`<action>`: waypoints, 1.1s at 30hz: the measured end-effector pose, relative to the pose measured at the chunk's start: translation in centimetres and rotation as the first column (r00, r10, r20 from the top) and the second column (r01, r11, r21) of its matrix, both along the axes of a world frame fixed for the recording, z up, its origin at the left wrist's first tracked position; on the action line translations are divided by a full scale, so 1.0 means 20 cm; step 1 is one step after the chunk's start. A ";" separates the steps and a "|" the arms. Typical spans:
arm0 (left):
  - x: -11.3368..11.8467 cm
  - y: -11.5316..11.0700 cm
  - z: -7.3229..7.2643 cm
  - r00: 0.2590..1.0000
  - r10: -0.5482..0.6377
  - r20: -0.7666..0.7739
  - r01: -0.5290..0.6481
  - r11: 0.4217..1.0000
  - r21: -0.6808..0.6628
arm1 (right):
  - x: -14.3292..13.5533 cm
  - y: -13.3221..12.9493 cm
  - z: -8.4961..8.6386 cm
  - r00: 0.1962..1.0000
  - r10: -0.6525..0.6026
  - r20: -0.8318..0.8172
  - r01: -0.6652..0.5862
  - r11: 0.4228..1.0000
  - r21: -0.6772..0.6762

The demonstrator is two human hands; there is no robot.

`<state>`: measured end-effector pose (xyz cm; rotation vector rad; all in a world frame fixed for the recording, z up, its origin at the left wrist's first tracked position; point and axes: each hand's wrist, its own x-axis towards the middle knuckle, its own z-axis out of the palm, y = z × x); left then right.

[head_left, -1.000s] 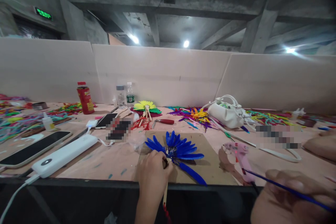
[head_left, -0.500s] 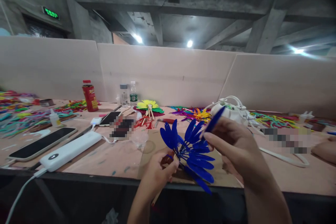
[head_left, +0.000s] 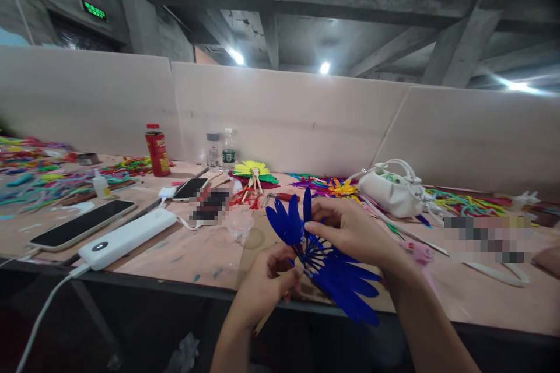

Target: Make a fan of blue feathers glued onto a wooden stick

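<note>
Blue feathers spread out into a fan (head_left: 350, 285) in front of me, their dark quills meeting near its base. My left hand (head_left: 271, 282) is closed around that base, and a thin wooden stick (head_left: 261, 324) pokes out below it. Between the thumb and fingers of my right hand (head_left: 345, 227) is a single blue feather (head_left: 307, 204), upright. Its lower end is among the fan's quills, beside the upper left feathers; whether it touches them I cannot tell. Part of the fan is hidden behind my right hand. Under it lies a brown cardboard sheet (head_left: 258, 239).
A white power bank (head_left: 131, 239) and a phone (head_left: 83, 224) lie at left. Behind are a red bottle (head_left: 157, 151), a yellow feather fan (head_left: 252, 169) and a white handbag (head_left: 389, 192). Pink scissors (head_left: 417, 252) lie right of my right hand. Another person's hand (head_left: 546, 259) shows at the right edge.
My right hand has moved left and brought its feather from the fan's right side to the gap near its top. The fan has turned slightly and the view has shifted.
</note>
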<state>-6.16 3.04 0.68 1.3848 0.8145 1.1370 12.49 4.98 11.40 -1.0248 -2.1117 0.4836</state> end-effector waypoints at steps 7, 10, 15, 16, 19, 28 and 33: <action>-0.01 0.01 -0.01 1.000 0.000 0.008 0.000 1.000 0.000 | -0.01 0.01 -0.02 1.000 0.018 0.018 -0.018 1.000 0.000; 0.01 0.01 -0.01 1.000 0.016 0.007 -0.017 0.999 0.039 | -0.02 0.01 -0.04 1.000 0.004 0.013 -0.004 1.000 -0.002; 0.04 0.01 -0.01 0.991 0.129 0.022 -0.130 0.990 0.048 | -0.05 0.01 -0.07 0.998 -0.066 0.015 0.066 0.998 0.023; 0.05 0.01 -0.02 0.990 0.139 0.018 -0.140 0.989 0.042 | -0.06 0.01 -0.07 0.997 -0.078 0.019 0.077 0.996 0.039; 0.06 0.01 -0.03 0.984 0.176 -0.001 -0.176 0.983 0.052 | -0.09 0.00 -0.07 0.992 -0.117 0.044 0.113 0.989 0.090; 0.06 0.00 0.00 0.972 0.237 0.001 -0.236 0.968 0.082 | -0.16 -0.01 -0.07 0.984 -0.177 -0.005 0.177 0.980 0.095; 0.06 0.00 0.00 0.968 0.247 0.053 -0.248 0.968 0.029 | -0.13 -0.08 -0.09 0.959 -0.278 -0.058 0.284 0.941 0.184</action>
